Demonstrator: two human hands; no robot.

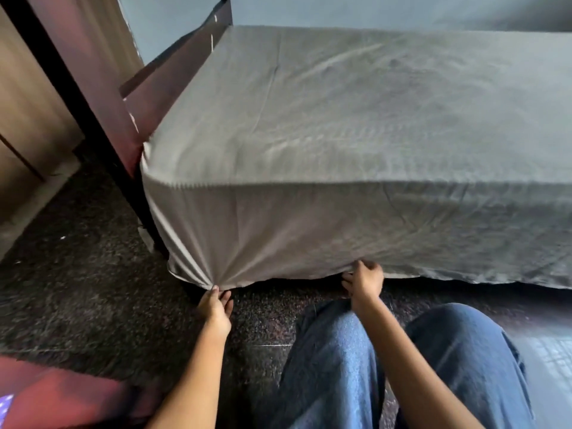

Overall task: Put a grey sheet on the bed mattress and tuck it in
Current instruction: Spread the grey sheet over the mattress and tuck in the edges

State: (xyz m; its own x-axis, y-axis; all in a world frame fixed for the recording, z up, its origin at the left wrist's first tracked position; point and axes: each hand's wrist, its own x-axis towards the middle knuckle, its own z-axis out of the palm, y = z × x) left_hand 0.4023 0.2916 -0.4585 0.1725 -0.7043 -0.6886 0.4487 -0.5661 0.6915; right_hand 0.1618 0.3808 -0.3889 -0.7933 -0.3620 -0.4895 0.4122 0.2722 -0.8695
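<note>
Low beside the bed (145,97), left hand (215,308) and right hand (365,281) each pinch the hanging grey sheet (340,119).

Bed: dark bed frame (86,119) with a reddish-brown end panel (136,97); its near left post stands on the floor.
On bed: grey sheet (356,113) spread over the whole visible top, lightly creased, draped down the near side and left end.
Sheet hem: hangs just above the floor; gathered into radiating folds at the near left corner.
Floor (93,289): dark, speckled, glossier at right.
On floor: red blurred object (62,397) at lower left, identity unclear.
</note>
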